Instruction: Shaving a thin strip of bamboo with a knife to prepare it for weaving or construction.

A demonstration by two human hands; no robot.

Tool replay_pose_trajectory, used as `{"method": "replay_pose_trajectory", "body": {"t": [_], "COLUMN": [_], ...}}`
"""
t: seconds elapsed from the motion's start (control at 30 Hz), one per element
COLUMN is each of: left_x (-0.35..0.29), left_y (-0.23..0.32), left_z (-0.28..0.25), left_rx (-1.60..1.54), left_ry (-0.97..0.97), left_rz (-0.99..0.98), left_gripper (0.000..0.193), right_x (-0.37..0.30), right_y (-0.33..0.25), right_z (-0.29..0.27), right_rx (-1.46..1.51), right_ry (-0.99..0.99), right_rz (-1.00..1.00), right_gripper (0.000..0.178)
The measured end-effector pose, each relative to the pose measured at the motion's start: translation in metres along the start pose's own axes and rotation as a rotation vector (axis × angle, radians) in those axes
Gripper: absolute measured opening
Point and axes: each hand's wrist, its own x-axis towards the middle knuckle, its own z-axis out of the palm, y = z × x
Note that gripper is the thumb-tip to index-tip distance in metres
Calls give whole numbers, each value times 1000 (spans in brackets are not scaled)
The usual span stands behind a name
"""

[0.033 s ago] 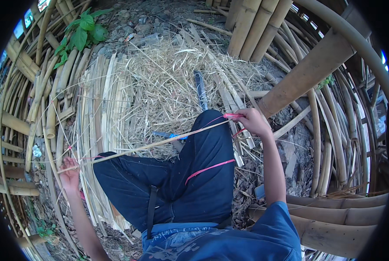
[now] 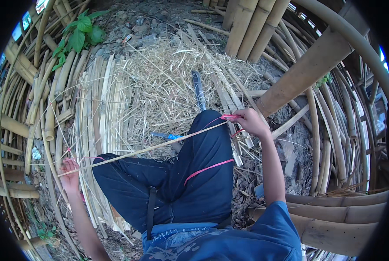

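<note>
A long, thin bamboo strip slants across my lap, its right end higher in the view. My left hand is closed round its left end, which pokes out past the fingers. My right hand pinches the other end above my right knee, together with a bright pink plastic ribbon. More pink ribbon lies across my right thigh. Thin pale strands hang about my left hand. Beyond my knee a dark long-bladed knife rests on the shavings. A blue-handled tool lies between my legs, partly hidden.
Pale bamboo shavings heap up ahead. Split bamboo slats lie at left. A thick bamboo pole leans in from the right, near upright bamboo posts. Large bamboo stems lie at lower right, and a leafy plant grows at upper left.
</note>
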Motion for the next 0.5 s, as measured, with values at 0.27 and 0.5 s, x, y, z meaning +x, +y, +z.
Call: {"method": "replay_pose_trajectory", "body": {"t": [0.27,0.5], "left_x": [88,120], "left_y": [26,58], "left_z": [-91,-160], "left_rx": [-438,-455], "left_ry": [-139,-143], "left_rz": [-75,26], "left_gripper": [21,19], "right_x": [-13,-23], "right_y": [3,36], "right_z": [1,-19], "right_rx": [-139,287], "right_ry": [-59,100], "right_rz": [118,171], "right_gripper": [22,17]}}
